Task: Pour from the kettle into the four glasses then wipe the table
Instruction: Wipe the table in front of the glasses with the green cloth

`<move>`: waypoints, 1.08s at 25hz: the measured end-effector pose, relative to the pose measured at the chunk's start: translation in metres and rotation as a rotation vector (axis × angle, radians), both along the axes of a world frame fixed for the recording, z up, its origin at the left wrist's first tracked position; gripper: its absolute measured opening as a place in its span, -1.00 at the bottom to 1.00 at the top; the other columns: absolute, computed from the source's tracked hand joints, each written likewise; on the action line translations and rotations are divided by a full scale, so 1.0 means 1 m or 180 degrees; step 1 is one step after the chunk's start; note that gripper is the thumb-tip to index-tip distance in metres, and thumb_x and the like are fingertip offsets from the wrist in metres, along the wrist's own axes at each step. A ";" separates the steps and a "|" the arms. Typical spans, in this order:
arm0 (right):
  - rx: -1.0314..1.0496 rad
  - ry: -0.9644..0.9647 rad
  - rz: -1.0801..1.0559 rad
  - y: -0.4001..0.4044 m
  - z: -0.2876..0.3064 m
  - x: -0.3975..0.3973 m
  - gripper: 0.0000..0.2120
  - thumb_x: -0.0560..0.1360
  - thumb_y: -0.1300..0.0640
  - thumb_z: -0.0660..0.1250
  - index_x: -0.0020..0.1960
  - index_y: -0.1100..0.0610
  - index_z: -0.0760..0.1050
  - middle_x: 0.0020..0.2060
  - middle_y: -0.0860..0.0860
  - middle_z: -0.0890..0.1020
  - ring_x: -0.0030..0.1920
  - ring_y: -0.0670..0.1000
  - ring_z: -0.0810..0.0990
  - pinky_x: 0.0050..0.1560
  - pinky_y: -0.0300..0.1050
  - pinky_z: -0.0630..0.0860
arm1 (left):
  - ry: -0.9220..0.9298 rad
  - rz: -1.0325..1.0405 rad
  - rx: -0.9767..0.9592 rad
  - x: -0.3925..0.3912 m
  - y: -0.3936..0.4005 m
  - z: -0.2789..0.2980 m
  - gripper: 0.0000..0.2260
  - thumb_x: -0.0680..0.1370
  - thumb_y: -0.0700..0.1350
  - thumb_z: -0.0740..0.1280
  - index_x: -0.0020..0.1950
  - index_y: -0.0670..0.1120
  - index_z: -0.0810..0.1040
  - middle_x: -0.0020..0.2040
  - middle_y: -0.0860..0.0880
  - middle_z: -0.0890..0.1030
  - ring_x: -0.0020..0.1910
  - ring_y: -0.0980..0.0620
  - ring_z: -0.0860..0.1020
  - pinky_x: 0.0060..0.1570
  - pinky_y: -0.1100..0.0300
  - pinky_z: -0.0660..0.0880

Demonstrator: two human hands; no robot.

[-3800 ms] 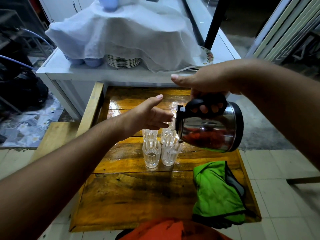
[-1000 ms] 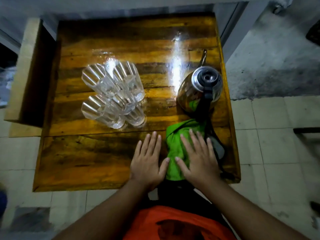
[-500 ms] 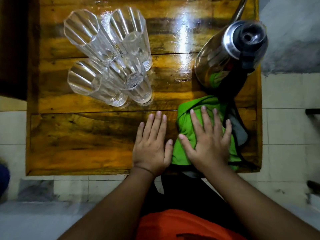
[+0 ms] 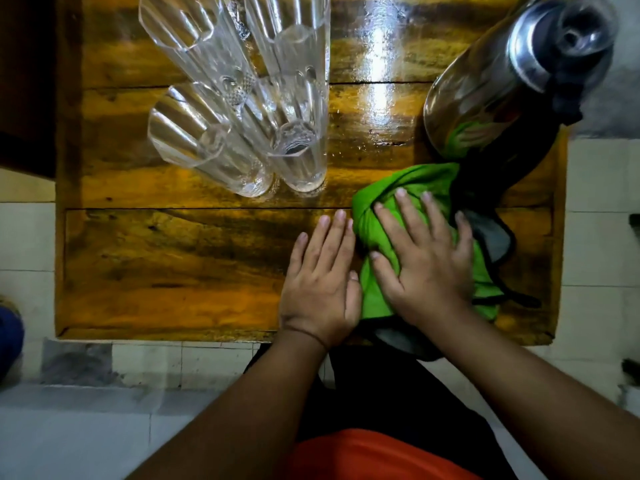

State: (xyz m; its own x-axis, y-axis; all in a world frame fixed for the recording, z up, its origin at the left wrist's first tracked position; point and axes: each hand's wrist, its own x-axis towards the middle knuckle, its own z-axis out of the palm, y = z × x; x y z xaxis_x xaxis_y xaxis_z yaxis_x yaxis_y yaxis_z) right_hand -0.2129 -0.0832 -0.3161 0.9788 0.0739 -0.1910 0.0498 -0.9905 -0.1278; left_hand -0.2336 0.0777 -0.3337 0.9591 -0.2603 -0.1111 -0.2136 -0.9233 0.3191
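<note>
Seen from straight above, several clear ribbed glasses stand bunched together on the wet wooden table, at its far left. The steel kettle with a black handle stands upright at the far right. A green cloth with grey lining lies bunched in front of the kettle. My right hand lies flat on the cloth, fingers spread. My left hand rests flat on the bare wood just left of the cloth, its thumb touching the cloth's edge.
The table's near edge runs just in front of my wrists, with pale floor tiles below it. Water gleams on the boards between the glasses and the kettle. A dark wooden piece borders the table's left side.
The kettle went from pouring in my right hand to standing on the table. Both hands came down flat, the right onto the cloth. My head has moved lower and closer over the table.
</note>
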 end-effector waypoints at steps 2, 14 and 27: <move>0.0027 -0.0035 0.0005 -0.002 0.000 -0.008 -0.38 0.52 -0.23 0.14 0.56 -0.13 0.22 0.59 -0.03 0.23 0.59 0.11 0.16 0.49 0.29 0.04 | 0.0028 0.0104 -0.0207 -0.003 0.005 0.004 -0.38 0.52 -0.01 0.17 0.58 -0.12 0.22 0.62 -0.08 0.16 0.61 -0.05 0.06 0.55 -0.10 0.06; 0.0248 0.0062 -0.0290 0.031 -0.001 0.033 -0.33 0.49 -0.19 0.13 0.58 -0.09 0.16 0.62 -0.02 0.15 0.61 0.07 0.06 0.50 0.24 0.03 | -0.0030 0.0520 0.0280 -0.003 0.041 -0.005 -0.36 0.54 0.09 0.16 0.60 -0.09 0.18 0.63 -0.12 0.12 0.61 -0.10 0.04 0.55 -0.10 -0.02; 0.0120 0.0099 0.0128 0.026 0.004 -0.016 -0.35 0.39 -0.13 0.27 0.48 -0.13 0.35 0.54 0.02 0.34 0.54 0.17 0.23 0.48 0.29 0.10 | -0.0099 0.0534 0.0149 -0.004 0.041 -0.005 -0.39 0.55 0.05 0.14 0.60 -0.07 0.19 0.62 -0.09 0.12 0.61 -0.09 0.07 0.54 -0.14 0.04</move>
